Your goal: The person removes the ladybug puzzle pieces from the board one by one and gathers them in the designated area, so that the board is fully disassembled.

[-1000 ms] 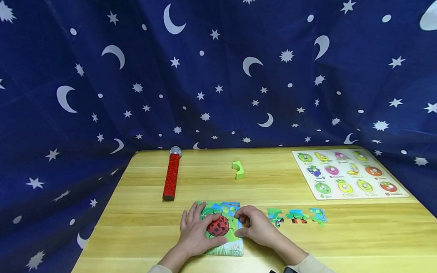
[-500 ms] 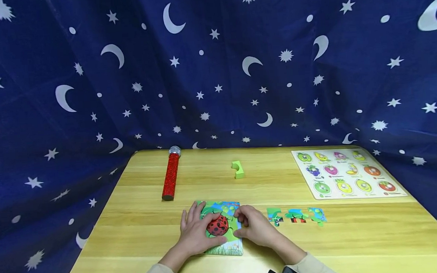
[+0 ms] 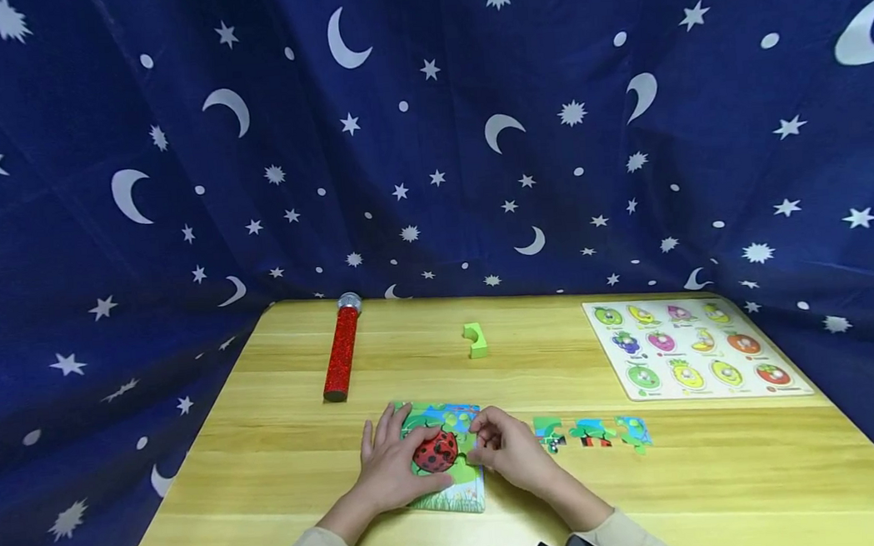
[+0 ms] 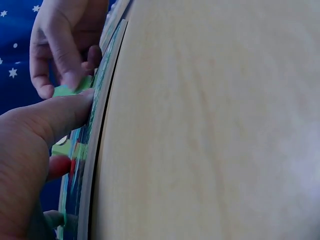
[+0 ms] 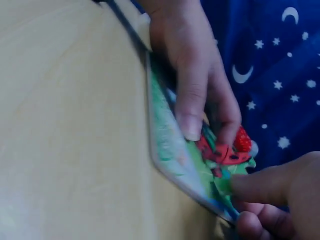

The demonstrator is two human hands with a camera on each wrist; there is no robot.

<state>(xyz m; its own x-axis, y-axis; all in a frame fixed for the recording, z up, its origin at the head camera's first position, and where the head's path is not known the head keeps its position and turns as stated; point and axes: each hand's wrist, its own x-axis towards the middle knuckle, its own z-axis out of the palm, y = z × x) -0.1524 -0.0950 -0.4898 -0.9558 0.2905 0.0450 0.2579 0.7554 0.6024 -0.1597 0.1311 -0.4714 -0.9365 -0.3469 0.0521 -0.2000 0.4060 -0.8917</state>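
A ladybug jigsaw puzzle (image 3: 454, 499) lies in its frame on the table, in front of the person. The left hand (image 3: 398, 469) rests across its left side with fingers spread, thumb and index finger touching the picture around the red ladybug (image 3: 435, 454). At the right edge the right hand (image 3: 514, 454) pinches a green jigsaw piece between thumb and fingers. That green jigsaw piece (image 5: 225, 185) stands partly raised and tilted in the right wrist view. Fingers hide much of it in the head view.
Loose jigsaw pieces (image 3: 593, 432) lie right of the right hand. A fruit peg board (image 3: 664, 368) is at the back right, a light green notched block (image 3: 475, 340) farther back, and a red glittery microphone (image 3: 342, 354) at the back left. A starry blue curtain (image 3: 429, 140) hangs behind.
The right hand has lifted the edge of the green jigsaw piece, and a gap now shows beside the ladybug. The left hand stays in place.
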